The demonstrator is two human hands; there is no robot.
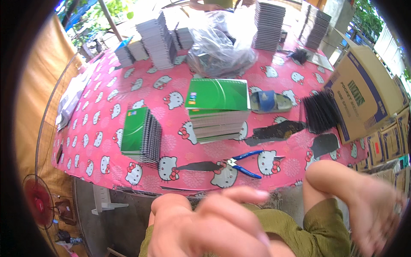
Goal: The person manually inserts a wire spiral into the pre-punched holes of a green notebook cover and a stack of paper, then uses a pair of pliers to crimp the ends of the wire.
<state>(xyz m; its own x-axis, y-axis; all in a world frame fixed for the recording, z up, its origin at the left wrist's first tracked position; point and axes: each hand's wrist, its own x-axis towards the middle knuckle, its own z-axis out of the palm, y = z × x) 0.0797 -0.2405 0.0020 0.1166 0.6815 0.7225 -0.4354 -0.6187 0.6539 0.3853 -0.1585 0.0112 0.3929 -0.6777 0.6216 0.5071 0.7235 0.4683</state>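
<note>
Basically, pliers [247, 171] on table [92, 163], just beyond L hand [209, 225], long axis approx. L–R, handles splayed twd R; L hand's nearer. L fingers half-curled, R hand [376, 210] blurred; can't tell grip, either.

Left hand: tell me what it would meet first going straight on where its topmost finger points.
In the picture, the line from the left hand runs right, probably to the bent right arm near its elbow; depth is unclear.
</note>
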